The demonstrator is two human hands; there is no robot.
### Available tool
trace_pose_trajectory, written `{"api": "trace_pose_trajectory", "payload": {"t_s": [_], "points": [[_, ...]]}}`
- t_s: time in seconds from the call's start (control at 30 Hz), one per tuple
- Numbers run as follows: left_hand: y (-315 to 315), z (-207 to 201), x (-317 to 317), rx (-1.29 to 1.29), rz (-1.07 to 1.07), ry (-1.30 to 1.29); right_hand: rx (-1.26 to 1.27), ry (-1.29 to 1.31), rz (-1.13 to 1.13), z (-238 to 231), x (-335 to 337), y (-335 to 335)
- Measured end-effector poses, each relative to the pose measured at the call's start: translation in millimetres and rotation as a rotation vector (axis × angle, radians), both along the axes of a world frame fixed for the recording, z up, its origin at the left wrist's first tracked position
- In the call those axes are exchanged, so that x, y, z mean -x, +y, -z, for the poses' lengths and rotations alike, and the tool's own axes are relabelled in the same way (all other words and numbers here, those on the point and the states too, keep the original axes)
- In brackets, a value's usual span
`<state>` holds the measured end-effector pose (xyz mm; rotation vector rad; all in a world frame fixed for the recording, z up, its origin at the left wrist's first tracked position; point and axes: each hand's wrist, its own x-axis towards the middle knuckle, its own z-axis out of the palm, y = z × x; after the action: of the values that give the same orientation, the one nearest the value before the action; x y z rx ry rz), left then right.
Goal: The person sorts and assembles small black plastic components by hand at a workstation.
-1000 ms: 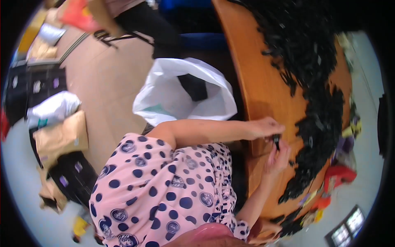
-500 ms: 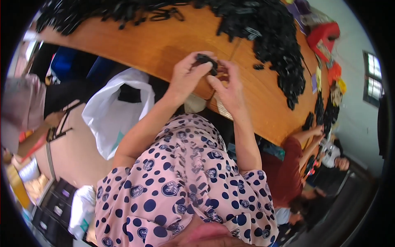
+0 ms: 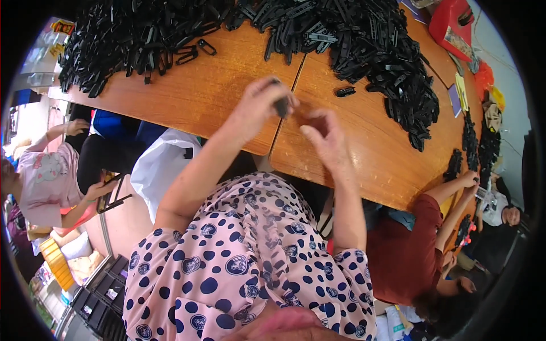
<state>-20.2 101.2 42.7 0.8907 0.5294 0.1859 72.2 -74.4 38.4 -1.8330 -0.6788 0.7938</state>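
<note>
My left hand (image 3: pixel 253 111) is closed around a small black plastic piece (image 3: pixel 281 106), held above the wooden table (image 3: pixel 227 62) near its front edge. Part of that piece is hidden by my fingers, and the hand is slightly blurred. A short gap to the right, my right hand (image 3: pixel 330 142) has its thumb and fingers apart, with nothing visible between them. Beyond both hands lies a heap of slim black plastic pieces (image 3: pixel 142 40) on the left. A second heap of similar black pieces (image 3: pixel 369 51) spreads along the right. One loose black piece (image 3: pixel 345 91) lies beside that heap.
A white plastic bag (image 3: pixel 162 165) hangs open below the table edge at left. Someone in a dark red top (image 3: pixel 404 250) works at the table on the right; another person in a pink shirt (image 3: pixel 48 176) sits at left. A red container (image 3: pixel 449 28) stands far right.
My hands have drawn apart: the right one has let go of the black piece, which stays in my left hand. The view has shifted, showing more of the heaps.
</note>
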Motion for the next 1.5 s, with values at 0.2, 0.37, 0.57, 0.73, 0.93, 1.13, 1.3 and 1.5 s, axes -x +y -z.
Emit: {"api": "trace_pose_trajectory", "payload": {"t_s": [0.2, 0.37, 0.57, 0.73, 0.93, 1.13, 1.3, 1.5], "points": [[78, 19, -56, -1.355, -0.086, 0.304, 0.182, -1.015, -0.094, -15, -96, -3], [97, 27, -58, -1.754, 0.033, 0.335, 0.105, -1.037, -0.134, 3, -115, -4], [60, 11, -16, -0.678, 0.086, 0.219, -0.284, 0.237, 0.19, 7, -41, 16], [11, 16, -4, -0.442, -0.037, 0.02, -0.385, 0.254, 0.088, 2, -1, 44], [-10, 12, -2, -0.566, -0.007, 0.055, -0.366, 0.219, 0.099, 2, 3, 44], [-24, 5, 2, -0.505, -0.053, 0.014, -0.295, 0.017, 0.118, 8, 5, 41], [-26, 12, -5, -0.447, -0.083, 0.075, -0.274, -0.177, 0.134, 17, 10, 41], [-17, -6, -6, -0.481, -0.062, 0.065, -0.313, -0.261, 0.04, 23, -5, 32]]}}
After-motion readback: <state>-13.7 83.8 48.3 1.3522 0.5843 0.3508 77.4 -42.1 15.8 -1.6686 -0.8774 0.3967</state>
